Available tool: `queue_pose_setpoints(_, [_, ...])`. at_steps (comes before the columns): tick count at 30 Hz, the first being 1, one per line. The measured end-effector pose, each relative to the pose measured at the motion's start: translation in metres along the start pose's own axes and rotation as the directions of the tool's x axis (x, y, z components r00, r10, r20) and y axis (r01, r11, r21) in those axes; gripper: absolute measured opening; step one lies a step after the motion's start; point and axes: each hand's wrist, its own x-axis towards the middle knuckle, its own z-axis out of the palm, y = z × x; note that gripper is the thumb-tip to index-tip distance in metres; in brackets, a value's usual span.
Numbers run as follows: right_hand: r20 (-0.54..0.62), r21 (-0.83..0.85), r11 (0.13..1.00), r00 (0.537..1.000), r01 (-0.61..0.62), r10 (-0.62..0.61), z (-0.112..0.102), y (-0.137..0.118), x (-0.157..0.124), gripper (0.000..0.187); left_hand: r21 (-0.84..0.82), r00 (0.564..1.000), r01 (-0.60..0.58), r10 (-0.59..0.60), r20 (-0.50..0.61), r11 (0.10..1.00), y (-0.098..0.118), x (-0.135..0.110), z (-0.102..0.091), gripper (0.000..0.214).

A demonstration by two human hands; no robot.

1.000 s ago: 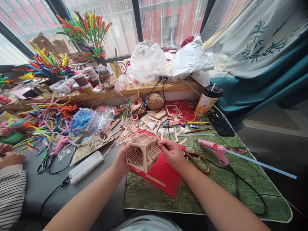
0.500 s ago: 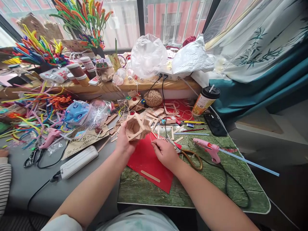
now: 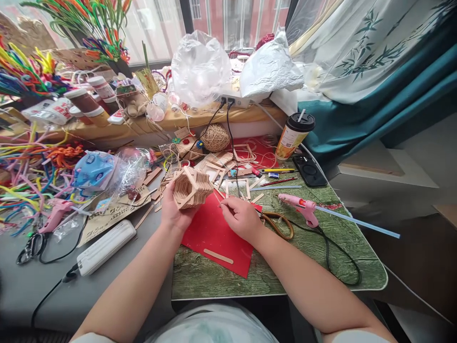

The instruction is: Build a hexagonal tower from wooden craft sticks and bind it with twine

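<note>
My left hand (image 3: 175, 212) is closed around a hollow six-sided holder (image 3: 191, 188) built from stacked craft sticks, held in the air with its opening tilted toward me. To the right, my right hand (image 3: 240, 216) pinches a thin wooden stick (image 3: 217, 194) between thumb and fingers. That stick's far end comes close to the holder's right side; whether they touch I cannot tell. Below both hands lies a sheet of red paper (image 3: 217, 233), with a single craft stick (image 3: 218, 256) flat on its near part. Brown-handled scissors (image 3: 280, 225) rest beside my right wrist.
On the green mat (image 3: 228, 281), a pink glue gun (image 3: 303, 207) with a long glue stick lies at right. Behind it stand a drink cup (image 3: 293, 138) and a black phone (image 3: 310, 170). A white power bank (image 3: 106, 247), its cable and coloured pipe cleaners (image 3: 21, 190) occupy the left.
The camera view has shifted, so most things appear further left. The stick holder has turned in my left hand, showing more of its layered side. My right hand keeps its pinch.
</note>
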Motion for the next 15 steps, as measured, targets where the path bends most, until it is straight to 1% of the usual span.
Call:
queue_pose_setpoints(7, [0.02,-0.046,0.999,1.0,0.024,-0.023,0.002,-0.003,-0.002,0.028,-0.006,0.998,-0.012,0.011,-0.065,1.0,-0.007,-0.004,0.003,0.048])
queue_pose_setpoints(10, [0.045,-0.107,0.992,0.997,0.062,-0.058,0.004,-0.001,-0.004,0.027,0.03,0.992,-0.08,0.083,-0.095,0.996,-0.015,-0.007,0.004,0.043])
queue_pose_setpoints(12, [0.066,-0.141,0.985,0.993,0.102,-0.093,0.004,-0.001,-0.004,0.025,0.083,0.985,-0.15,0.156,-0.075,0.985,-0.022,-0.007,0.004,0.043])
queue_pose_setpoints(15, [0.105,-0.182,0.968,0.982,0.173,-0.156,0.002,0.001,-0.005,0.022,0.18,0.977,-0.213,0.215,0.007,0.96,-0.028,-0.006,0.001,0.047])
